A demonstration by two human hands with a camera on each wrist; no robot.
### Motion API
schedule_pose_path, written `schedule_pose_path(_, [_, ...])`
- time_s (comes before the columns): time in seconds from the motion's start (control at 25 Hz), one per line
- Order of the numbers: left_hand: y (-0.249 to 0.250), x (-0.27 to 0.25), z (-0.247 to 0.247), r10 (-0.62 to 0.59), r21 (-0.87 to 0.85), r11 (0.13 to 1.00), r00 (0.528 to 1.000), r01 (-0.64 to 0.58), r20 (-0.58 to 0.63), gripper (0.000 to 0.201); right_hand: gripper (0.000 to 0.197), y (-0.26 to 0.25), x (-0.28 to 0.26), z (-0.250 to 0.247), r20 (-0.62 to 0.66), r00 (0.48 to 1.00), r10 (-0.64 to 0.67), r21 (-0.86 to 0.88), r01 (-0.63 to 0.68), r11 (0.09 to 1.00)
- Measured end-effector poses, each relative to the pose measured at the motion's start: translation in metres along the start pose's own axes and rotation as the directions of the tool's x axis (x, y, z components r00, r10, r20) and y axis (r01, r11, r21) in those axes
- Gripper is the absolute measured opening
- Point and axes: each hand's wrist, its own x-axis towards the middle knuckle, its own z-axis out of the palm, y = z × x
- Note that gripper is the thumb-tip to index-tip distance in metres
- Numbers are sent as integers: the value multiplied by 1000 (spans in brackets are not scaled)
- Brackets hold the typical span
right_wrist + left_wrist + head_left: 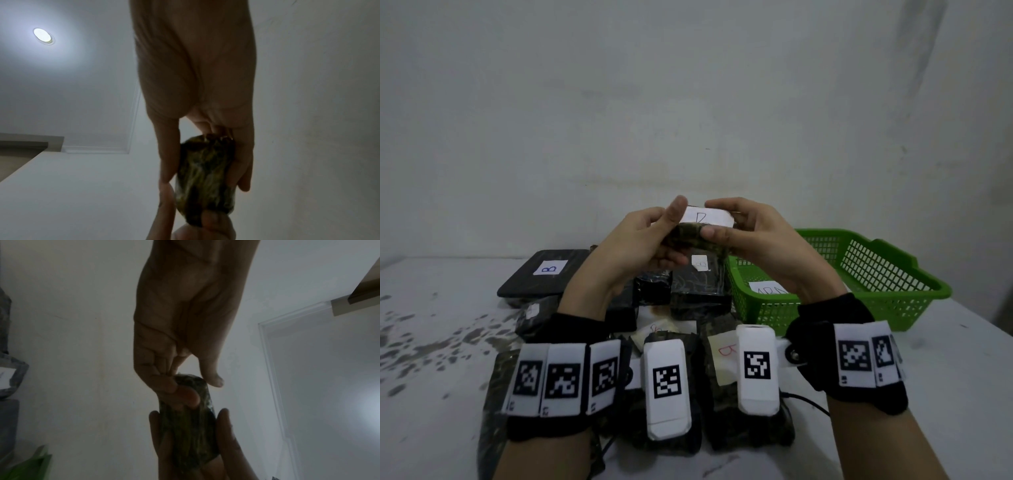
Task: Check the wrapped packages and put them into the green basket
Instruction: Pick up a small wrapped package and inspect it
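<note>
Both hands hold up one small dark wrapped package [690,236] with a white label [709,217] above the table, in front of the wall. My left hand [654,233] pinches its left end between thumb and fingers. My right hand [726,226] grips its right end, thumb on the front. The same package [191,418] shows between both hands in the left wrist view, and the package [205,175] fills the right wrist view's lower middle. The green basket [876,274] stands to the right with a labelled package [770,289] inside.
Several more dark wrapped packages lie on the white table [431,342] below my hands, among them a flat one labelled B [544,277] at the left and one with a red-lettered label [722,359] near my wrists. A black cable [808,402] runs by my right wrist.
</note>
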Motion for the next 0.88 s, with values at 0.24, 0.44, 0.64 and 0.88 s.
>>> schedule_pose_path(0.24, [-4, 2, 0, 109, 145, 984, 994, -104, -27, 31, 17, 1, 4, 4, -88, 996, -4, -14, 3, 1000])
schedule_pose_path(0.44, [-7, 7, 2, 108, 137, 986, 989, -94, -96, 17, 7, 0, 8, 19, -188, 977, -97, -230, 52, 972])
schedule_pose_path(0.64, [-5, 6, 2, 111, 110, 989, 989, -100, -100, 15, 11, 0, 7, 21, -180, 979, -98, -212, 59, 975])
schedule_pose_path(0.88, [-3, 7, 0, 49, 24, 999, 989, -46, -137, 38, 39, 0, 3, 11, -44, 998, 46, 3, -46, 999])
